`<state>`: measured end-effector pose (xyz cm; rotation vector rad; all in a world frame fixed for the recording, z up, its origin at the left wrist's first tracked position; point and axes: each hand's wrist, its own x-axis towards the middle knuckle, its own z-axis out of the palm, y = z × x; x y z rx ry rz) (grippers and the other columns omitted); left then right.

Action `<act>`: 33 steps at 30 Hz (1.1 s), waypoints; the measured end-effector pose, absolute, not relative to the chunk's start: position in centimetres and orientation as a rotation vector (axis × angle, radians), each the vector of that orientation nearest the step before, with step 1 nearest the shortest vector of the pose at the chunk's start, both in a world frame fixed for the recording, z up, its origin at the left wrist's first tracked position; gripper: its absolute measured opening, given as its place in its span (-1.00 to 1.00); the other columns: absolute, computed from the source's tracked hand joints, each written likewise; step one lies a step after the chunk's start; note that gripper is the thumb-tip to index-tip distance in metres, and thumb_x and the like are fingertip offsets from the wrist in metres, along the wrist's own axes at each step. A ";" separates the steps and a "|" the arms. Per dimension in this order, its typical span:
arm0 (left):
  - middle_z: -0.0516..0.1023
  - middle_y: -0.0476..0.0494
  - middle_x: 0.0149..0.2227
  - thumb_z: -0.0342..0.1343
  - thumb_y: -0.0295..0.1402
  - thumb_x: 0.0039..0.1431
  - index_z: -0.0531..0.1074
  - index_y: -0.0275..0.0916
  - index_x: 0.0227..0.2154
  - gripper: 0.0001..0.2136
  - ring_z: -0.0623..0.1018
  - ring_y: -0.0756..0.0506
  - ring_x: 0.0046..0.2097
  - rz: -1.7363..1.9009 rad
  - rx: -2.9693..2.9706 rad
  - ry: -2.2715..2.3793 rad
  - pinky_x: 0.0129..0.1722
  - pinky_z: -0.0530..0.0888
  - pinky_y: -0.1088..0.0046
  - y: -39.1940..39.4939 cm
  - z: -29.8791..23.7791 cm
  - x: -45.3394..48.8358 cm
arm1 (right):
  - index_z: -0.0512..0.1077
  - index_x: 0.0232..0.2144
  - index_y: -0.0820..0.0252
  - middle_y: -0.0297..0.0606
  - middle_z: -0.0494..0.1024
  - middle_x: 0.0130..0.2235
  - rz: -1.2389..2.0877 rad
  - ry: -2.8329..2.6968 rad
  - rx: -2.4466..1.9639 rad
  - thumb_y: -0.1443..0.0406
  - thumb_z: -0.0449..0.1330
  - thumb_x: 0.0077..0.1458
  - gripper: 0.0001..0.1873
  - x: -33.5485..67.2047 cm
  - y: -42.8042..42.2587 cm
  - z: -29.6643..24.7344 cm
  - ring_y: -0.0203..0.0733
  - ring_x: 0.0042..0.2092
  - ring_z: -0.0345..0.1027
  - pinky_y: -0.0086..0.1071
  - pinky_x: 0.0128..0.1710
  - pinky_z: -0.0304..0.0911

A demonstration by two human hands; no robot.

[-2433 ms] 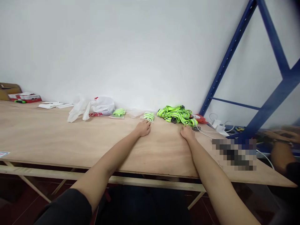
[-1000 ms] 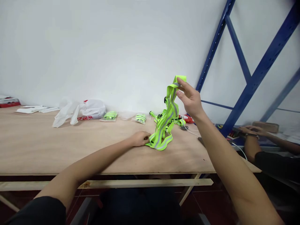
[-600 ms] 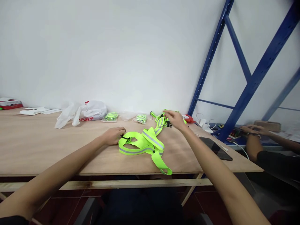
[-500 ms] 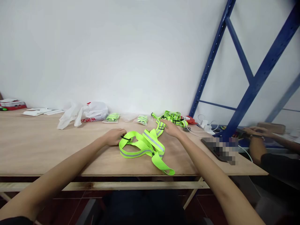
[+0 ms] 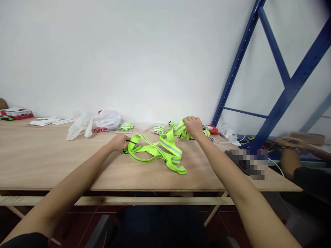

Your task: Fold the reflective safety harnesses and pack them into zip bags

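across pale plywood [image 5: 69,155], a lime reflective strap [image 5: 170,148] lies loosely looped between two hands, left hand [image 5: 119,142] pinching one end by a black slider [image 5: 132,142], right hand [image 5: 193,126] closed over its farther stretch, presumably so the loops lie spread.

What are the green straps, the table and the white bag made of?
The green straps look like matt fabric, maybe polyester: they curl and fold softly. The table looks like unpainted wood, perhaps plywood: pale grain shows. The white bag seems thin, slightly shiny plastic: it crumples and its loose ends look partly see-through.
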<state>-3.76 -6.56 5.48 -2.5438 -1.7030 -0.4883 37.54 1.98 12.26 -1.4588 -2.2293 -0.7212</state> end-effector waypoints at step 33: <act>0.67 -0.05 -0.12 0.07 -0.50 -0.17 0.63 -0.21 -0.16 -0.56 0.58 -0.21 -0.06 -0.832 -1.812 -2.559 -0.16 0.45 0.49 -10.8 9.2 -13.9 | 0.49 0.06 0.22 -0.04 0.53 0.10 0.009 -2.601 -1.494 0.39 0.20 -0.07 -0.44 44.4 -0.8 7.3 0.04 0.08 0.39 -0.29 0.06 0.24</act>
